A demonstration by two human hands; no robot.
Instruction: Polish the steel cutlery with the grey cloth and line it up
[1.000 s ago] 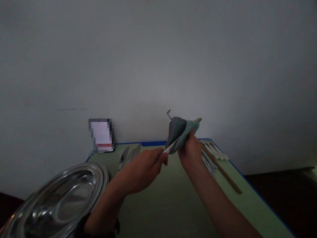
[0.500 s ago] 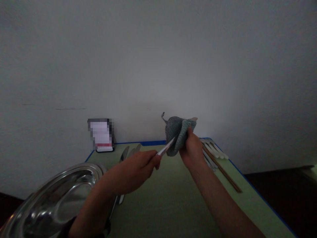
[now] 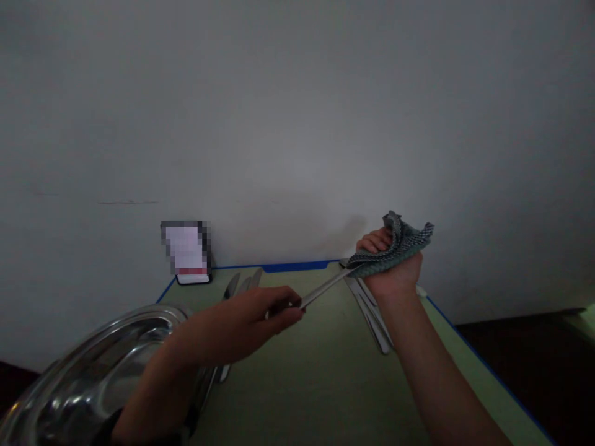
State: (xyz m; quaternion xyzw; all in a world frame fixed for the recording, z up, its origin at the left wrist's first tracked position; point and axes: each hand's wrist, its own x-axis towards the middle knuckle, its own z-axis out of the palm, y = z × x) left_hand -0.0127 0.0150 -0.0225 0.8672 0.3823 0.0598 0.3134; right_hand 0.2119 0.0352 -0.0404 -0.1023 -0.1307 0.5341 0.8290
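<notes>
My left hand (image 3: 260,316) pinches one end of a slim metal piece of cutlery (image 3: 325,288) above the table. Its far end disappears into a folded grey-green cloth (image 3: 395,251) with a dark checked side, so I cannot tell its kind. My right hand (image 3: 395,279), palm turned up, is closed around the cloth and that hidden end. Below my right hand, several metal cutlery pieces (image 3: 372,319) lie on the table. Close to my left forearm lie several table knives (image 3: 232,286), partly covered by it.
A large shiny metal basin (image 3: 93,371) stands at the left, partly behind my left forearm. A phone-like device with a blurred screen (image 3: 188,251) leans at the back left. The green table (image 3: 302,371) has a blue edge and meets a grey wall (image 3: 297,124).
My right hand has moved right with the cloth and turned palm up. More of the cutlery's shaft shows between my hands. The chopsticks and white spoons at the right are now mostly hidden.
</notes>
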